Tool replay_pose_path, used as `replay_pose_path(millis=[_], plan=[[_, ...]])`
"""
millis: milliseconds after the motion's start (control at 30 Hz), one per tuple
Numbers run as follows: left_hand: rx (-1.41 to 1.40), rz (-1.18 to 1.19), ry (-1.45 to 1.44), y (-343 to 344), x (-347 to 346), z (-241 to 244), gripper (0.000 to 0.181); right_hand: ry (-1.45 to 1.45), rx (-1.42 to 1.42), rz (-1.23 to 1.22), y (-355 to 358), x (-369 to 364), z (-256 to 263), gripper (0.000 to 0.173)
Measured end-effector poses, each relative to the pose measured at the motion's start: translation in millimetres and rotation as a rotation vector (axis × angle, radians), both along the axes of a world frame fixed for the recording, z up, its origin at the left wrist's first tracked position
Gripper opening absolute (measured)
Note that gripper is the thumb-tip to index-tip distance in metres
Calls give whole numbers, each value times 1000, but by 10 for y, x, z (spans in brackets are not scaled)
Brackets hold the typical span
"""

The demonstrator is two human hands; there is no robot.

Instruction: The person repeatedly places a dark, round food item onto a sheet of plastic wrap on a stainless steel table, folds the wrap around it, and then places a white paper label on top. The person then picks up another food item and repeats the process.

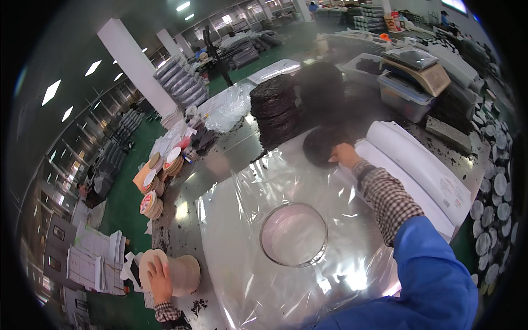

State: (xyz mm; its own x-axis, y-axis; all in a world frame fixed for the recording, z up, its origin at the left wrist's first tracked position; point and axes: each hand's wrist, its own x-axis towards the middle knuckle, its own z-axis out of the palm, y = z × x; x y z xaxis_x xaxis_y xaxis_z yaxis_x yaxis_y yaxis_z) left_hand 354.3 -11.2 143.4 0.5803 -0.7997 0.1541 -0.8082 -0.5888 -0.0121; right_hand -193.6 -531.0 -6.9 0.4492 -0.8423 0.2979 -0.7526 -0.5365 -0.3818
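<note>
My left hand (pixel 159 278) lies flat on the top of a tall stack of round pale paper discs (pixel 185 274) at the table's left edge. Further off, the bent fingers of my right hand (pixel 345 156) grip the near edge of a flat, dark round cake (pixel 319 148) of pressed leaf-like material. Between my arms, a metal ring (pixel 324 249) rests on a clear plastic sheet (pixel 239 247). Behind the cake stand two dark stacks, one of layered round cakes (pixel 274 109) and another (pixel 321 88) blurred by haze.
White printed sheets (pixel 416 165) curl up at my right. Beyond them are a scale (pixel 412 62) on a plastic bin (pixel 404 97) and a stone-like block (pixel 449 134). Several short stacks of labelled discs (pixel 152 204) line the left edge. Dark crumbs lie scattered on the metal table (pixel 185 222).
</note>
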Motion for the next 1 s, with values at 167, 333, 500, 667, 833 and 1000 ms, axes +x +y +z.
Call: replay_pose_path(millis=[167, 333, 500, 667, 833, 1000], plan=[[-14, -39, -44, -29, -331, 303, 67, 493, -181, 48, 220, 313, 210, 16], [-766, -98, -112, -67, -1033, 837, 20, -593, 9, -516, 65, 265, 238, 19], [-617, -918, -52, -1136, -2621, -540, 30, -413, -403, -11, -26, 228, 368, 28], [-490, -994, 255, -1279, -3115, -944, 43, -1, -350, 43, 54, 585, 241, 45], [-381, -1028, 378, -1351, -3119, -855, 44, -36, -26, -276, -128, 668, -44, 21], [-405, -959, 337, -1220, -3028, -931, 43, 302, -149, 169, 119, 878, 60, 32]])
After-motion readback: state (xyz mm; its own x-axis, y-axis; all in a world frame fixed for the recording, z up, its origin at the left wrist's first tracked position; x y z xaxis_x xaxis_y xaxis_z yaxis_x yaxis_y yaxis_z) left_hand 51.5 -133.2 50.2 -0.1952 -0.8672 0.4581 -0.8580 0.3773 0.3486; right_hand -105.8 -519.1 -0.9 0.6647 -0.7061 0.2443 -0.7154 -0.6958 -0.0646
